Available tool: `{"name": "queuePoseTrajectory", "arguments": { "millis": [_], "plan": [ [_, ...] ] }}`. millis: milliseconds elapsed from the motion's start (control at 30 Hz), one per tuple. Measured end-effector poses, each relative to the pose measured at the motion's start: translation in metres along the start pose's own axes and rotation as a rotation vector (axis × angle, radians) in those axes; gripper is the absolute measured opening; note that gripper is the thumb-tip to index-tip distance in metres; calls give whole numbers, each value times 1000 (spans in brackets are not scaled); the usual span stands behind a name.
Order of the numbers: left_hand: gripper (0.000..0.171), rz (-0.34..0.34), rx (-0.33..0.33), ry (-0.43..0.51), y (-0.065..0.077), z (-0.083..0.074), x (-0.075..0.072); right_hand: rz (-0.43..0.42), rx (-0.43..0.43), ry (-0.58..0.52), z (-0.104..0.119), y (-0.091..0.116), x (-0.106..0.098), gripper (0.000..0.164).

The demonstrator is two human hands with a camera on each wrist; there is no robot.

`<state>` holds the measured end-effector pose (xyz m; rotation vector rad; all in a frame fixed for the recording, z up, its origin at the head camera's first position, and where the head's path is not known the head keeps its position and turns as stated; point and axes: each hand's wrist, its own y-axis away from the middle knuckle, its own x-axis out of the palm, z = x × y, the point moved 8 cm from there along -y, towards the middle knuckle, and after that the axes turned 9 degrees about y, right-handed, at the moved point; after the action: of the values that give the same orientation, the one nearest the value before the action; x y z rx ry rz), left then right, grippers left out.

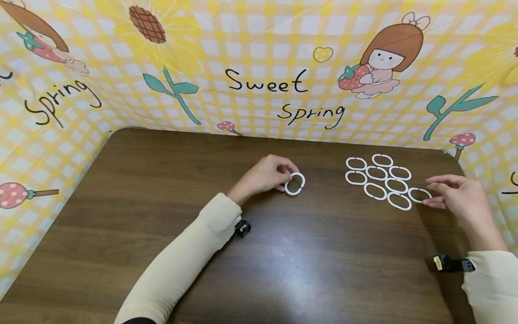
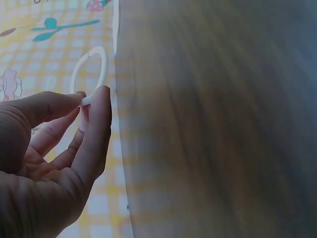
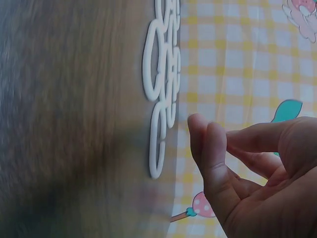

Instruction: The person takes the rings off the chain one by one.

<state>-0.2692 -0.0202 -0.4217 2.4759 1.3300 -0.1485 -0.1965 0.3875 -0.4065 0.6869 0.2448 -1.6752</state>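
Note:
Between thumb and forefinger, my left hand (image 1: 269,174) pinches a white plastic ring link (image 1: 300,192), held upright near the middle of the table. The left wrist view shows the same ring (image 2: 105,67) rising from the fingertips, with a small split near its top. At the right, my right hand (image 1: 465,195) hovers beside the rightmost ring link (image 1: 409,197) of a flat cluster. Its fingers are loosely bent and hold nothing. In the right wrist view, that end ring (image 3: 153,158) lies on the table, apart from the right hand (image 3: 247,171).
Several more white split rings (image 1: 375,199) lie close together in staggered rows on the brown wooden table (image 1: 162,252). A yellow checked cloth (image 1: 251,49) with printed figures walls in the back and sides. Both wrists wear small black cameras (image 1: 243,228).

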Motion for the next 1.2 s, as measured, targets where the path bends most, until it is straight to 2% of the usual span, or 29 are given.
{"name": "queuePoseTrajectory", "arguments": {
  "millis": [133, 367, 500, 633, 767, 967, 1200],
  "plan": [
    [23, 34, -3, 2, -10, -5, 18, 15, -26, -26, 5, 2, 5, 46],
    [25, 67, -12, 40, -28, -12, 54, 11, -53, 4, 10, 4, 9, 41],
    [24, 54, -27, 105, -34, -13, 74, 14, -56, -3, 11, 5, 11, 40],
    [22, 12, -37, 107, -38, -20, 89, 28, -57, -32, 11, 6, 12, 41],
    [22, -17, -41, 69, -44, -29, 102, 30, -59, -47, 12, 7, 11, 42],
    [22, -39, -68, 64, -53, -33, 118, 15, -52, 9, 12, 9, 12, 40],
    [23, -63, -84, -3, -60, -34, 125, 21, -66, 15, 14, 10, 14, 40]
  ]
}}
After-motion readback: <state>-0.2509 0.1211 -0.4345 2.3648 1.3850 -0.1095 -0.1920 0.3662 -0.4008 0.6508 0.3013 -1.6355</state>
